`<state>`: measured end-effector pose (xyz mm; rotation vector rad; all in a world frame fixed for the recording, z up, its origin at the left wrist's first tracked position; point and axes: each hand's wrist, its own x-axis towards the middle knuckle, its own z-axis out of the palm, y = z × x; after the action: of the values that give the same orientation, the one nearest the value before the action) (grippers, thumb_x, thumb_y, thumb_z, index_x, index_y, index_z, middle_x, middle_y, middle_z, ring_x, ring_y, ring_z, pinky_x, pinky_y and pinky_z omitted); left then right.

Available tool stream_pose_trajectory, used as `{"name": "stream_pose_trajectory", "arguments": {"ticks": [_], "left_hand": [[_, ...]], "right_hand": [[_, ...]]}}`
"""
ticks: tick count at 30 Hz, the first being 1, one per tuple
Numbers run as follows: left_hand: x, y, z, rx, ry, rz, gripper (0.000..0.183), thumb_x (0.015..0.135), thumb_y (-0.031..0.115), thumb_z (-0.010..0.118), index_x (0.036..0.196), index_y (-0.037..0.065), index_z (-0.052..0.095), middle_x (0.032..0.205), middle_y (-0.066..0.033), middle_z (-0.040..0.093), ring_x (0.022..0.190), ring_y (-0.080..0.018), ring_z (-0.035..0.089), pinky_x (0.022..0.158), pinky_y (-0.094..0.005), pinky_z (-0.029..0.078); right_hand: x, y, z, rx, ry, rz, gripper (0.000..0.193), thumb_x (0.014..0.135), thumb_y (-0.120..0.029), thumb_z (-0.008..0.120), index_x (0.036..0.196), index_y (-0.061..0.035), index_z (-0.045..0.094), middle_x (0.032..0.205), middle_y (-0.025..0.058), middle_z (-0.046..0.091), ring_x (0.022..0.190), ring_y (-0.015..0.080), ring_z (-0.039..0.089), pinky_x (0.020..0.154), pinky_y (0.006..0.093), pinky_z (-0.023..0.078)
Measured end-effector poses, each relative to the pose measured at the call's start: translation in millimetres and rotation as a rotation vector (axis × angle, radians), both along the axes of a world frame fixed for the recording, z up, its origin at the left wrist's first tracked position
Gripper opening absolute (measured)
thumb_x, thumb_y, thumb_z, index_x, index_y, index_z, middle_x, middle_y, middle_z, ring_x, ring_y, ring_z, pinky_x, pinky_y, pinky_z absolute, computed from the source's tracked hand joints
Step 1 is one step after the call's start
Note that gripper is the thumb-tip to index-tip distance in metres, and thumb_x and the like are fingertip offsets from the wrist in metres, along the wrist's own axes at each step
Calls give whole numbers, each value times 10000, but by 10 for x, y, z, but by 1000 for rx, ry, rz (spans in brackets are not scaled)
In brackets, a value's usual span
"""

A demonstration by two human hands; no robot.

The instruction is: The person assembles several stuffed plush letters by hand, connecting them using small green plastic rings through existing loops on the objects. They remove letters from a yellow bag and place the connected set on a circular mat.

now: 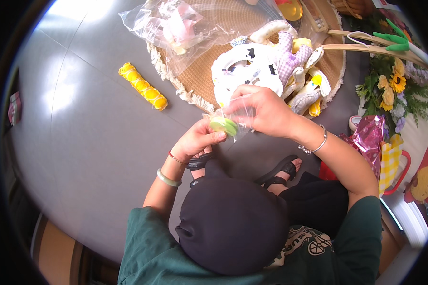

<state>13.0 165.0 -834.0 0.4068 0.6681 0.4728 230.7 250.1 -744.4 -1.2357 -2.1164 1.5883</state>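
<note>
We have left hand clamped on green disc in clear bag, right hand pinching bag. Disc looks light, bag soft, slippery; we'd grip disc's rim.

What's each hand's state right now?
Left hand: closed, holding a clear bag with a light-green round item.
Right hand: closed, fingers gripping the same bag.

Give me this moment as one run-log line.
left hand: holding clear plastic bag, green round contents | right hand: fingers at bag's upper part | nearby: fringed woven mat, yellow bundle
</note>
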Motion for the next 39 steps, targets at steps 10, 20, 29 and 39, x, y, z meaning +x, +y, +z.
{"name": "stream_pose_trajectory", "arguments": {"ticks": [10, 20, 29, 39], "left_hand": [[45, -50, 42, -78, -164, -69, 347, 905, 139, 660, 1218, 33, 553, 892, 54, 564, 735, -18, 464, 640, -182, 391], [19, -175, -25, -116, -181, -126, 454, 877, 118, 675, 1290, 11, 520, 1011, 23, 595, 851, -51, 508, 758, -206, 445], [64, -298, -247, -260, -378, -71, 286, 883, 167, 688, 1101, 15, 582, 847, 53, 531, 705, -36, 448, 610, -185, 376], [89, -190, -140, -189, -343, -108, 370, 936, 250, 630, 1210, 19, 538, 793, 79, 435, 639, -36, 334, 540, -198, 265]], "right_hand": [[-37, -167, -85, 37, 15, 104, 223, 704, -25, 746, 919, -74, 709, 876, 57, 600, 841, 240, 610, 717, 345, 488], [-42, -393, -181, 130, -126, 252, 184, 731, -53, 695, 899, -130, 693, 867, 13, 576, 760, 239, 589, 704, 375, 410], [-73, -433, -179, 183, -239, 247, 68, 692, -37, 661, 717, -91, 629, 729, 72, 585, 723, 312, 588, 711, 423, 372], [-24, -431, -121, 228, -183, 113, 128, 654, -74, 723, 764, -103, 664, 727, 46, 559, 696, 276, 570, 683, 406, 392]]}}
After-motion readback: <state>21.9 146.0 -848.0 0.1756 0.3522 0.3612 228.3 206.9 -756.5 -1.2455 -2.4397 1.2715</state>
